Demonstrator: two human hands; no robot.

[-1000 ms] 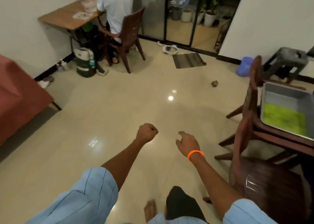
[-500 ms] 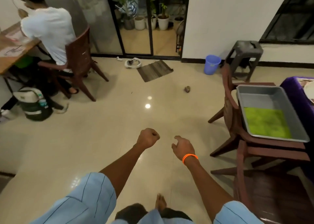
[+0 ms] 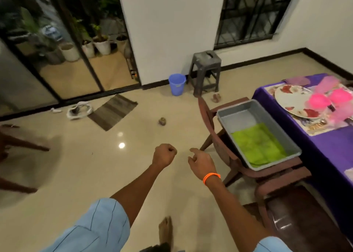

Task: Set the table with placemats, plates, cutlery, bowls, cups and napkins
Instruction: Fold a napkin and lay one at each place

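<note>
My left hand [image 3: 163, 155] is curled into a fist over the floor and holds nothing. My right hand [image 3: 201, 163], with an orange wristband, hangs beside it with loosely curled fingers, also holding nothing. To the right, a grey tray [image 3: 246, 116] rests on a brown chair [image 3: 214, 137] and contains a folded green cloth [image 3: 257, 146]. Further right stands a table under a purple cloth [image 3: 324, 144]. On it lie a placemat [image 3: 322, 129], a white patterned plate [image 3: 292, 98] and blurred pink items [image 3: 328, 98].
A second brown chair [image 3: 298, 223] stands at the bottom right against the table. A blue bucket [image 3: 177, 84] and a grey stool [image 3: 206, 70] stand by the far wall. A doormat [image 3: 112, 111] lies before the glass doors. Chair legs [image 3: 19, 144] show at left.
The view has swung to the right: the seated person and desk have left the frame, and the purple table with its plate has come into view. Both hands keep their posture.
</note>
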